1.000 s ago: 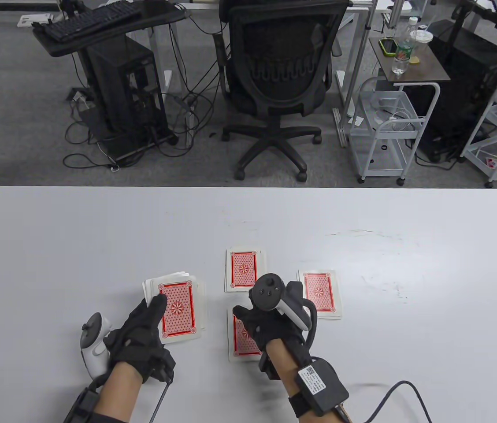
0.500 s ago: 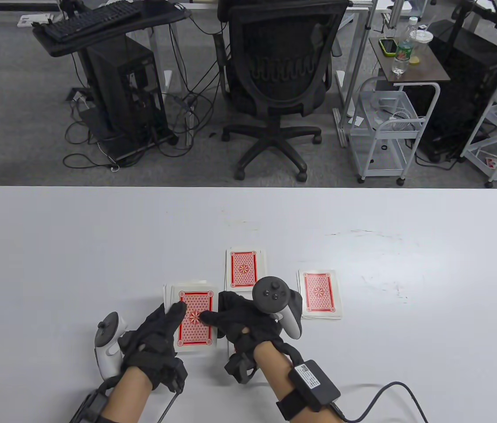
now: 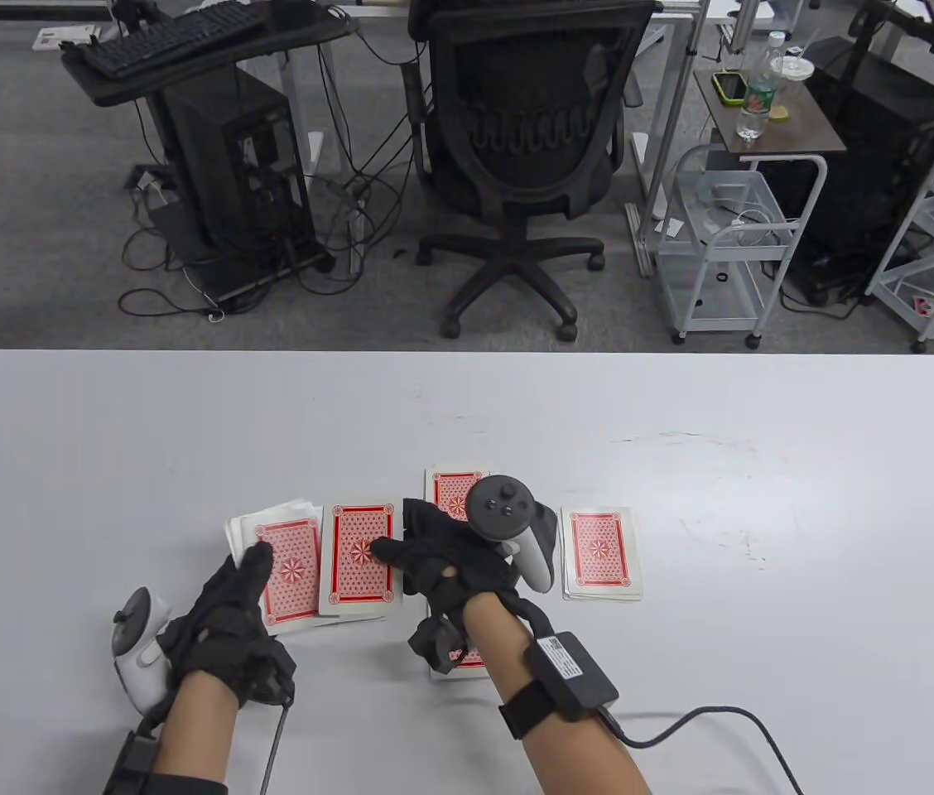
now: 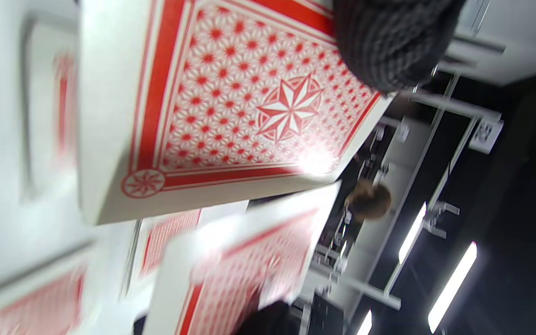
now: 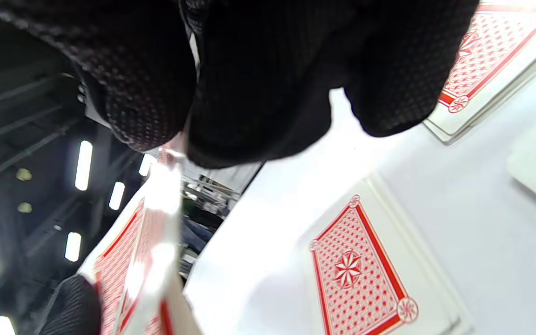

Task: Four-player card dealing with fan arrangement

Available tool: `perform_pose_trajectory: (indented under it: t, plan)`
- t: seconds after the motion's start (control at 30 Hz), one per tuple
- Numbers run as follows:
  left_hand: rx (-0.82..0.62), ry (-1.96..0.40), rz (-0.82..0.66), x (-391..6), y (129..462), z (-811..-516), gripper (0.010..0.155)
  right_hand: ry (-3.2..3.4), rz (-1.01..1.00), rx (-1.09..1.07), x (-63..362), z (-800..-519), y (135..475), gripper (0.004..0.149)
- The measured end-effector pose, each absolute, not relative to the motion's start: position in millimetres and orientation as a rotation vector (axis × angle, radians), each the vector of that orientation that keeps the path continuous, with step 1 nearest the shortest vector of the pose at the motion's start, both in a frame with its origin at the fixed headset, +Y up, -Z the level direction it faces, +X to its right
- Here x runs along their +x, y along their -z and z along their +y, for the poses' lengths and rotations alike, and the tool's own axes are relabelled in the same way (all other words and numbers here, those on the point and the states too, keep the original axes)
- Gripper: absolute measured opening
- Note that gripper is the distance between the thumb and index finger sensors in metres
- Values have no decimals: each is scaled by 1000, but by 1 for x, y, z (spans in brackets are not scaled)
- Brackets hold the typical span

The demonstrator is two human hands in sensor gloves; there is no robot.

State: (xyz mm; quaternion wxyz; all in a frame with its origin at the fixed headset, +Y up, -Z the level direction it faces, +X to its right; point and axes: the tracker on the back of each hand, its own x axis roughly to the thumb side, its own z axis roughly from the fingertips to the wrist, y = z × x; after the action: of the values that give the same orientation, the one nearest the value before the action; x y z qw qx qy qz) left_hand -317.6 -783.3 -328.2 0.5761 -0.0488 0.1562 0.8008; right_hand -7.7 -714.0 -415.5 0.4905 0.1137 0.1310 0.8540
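The left hand (image 3: 227, 617) gripped the deck (image 3: 281, 559), its thumb on the top card. The right hand (image 3: 442, 571) pinched 1 card (image 3: 361, 556) just right of the deck, thumb on its red back; whether that card touched the bench (image 3: 103, 447) could not be told. 3 dealt piles lay near the right hand: beyond (image 3: 452, 490), right (image 3: 601, 553), beneath the wrist (image 3: 463, 662).
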Motion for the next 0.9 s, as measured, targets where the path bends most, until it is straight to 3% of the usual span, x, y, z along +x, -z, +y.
perform_pose_trajectory:
  t: [0.2, 0.53, 0.63, 0.77, 0.9]
  plan:
    - [-11, -1867, 505, -351, 325, -788, 46, -2382, 366, 240, -52, -728, 444, 78]
    - [-53, -1815, 484, -344, 330, -790, 46, -3047, 478, 246, -100, -767, 450, 83]
    - [-62, -1826, 468, -340, 332, -789, 46, -3025, 452, 256, -98, -761, 447, 82]
    - [-68, -1850, 447, -336, 333, -789, 46, -2746, 382, 305, -84, -732, 442, 71]
    - [-84, -1812, 411, -327, 333, -785, 46, -2366, 388, 452, -70, -716, 428, 66]
